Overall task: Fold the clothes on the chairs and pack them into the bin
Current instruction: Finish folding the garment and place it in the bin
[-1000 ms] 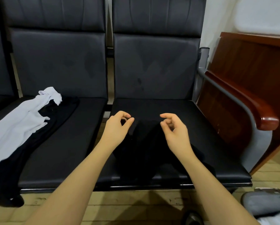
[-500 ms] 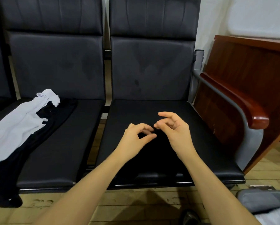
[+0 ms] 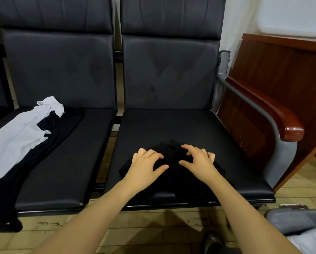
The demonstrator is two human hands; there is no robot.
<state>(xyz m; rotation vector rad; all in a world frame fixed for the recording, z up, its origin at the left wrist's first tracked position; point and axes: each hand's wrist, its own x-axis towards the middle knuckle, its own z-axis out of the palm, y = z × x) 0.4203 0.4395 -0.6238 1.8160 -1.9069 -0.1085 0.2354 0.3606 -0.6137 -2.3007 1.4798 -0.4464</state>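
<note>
A black garment (image 3: 173, 180) lies bunched on the front of the right chair seat (image 3: 171, 125), hard to tell from the black leather. My left hand (image 3: 146, 165) rests on its left part with the fingers spread flat. My right hand (image 3: 199, 160) presses on its right part, fingers spread and slightly bent. On the left chair seat (image 3: 76, 162) a white garment (image 3: 15, 138) lies over another black garment (image 3: 60, 132), which hangs off the front edge. The grey bin (image 3: 291, 220) shows at the bottom right with white cloth (image 3: 309, 241) in it.
A wooden armrest (image 3: 274, 114) on a grey metal frame borders the right chair, with a wooden cabinet (image 3: 285, 70) behind it. A dark shoe (image 3: 213, 242) stands on the tiled floor (image 3: 153, 226) below the seat.
Both hands came down from above the seat, where their fingertips were pinched together, and now lie spread on the black garment. The view shifted slightly left.
</note>
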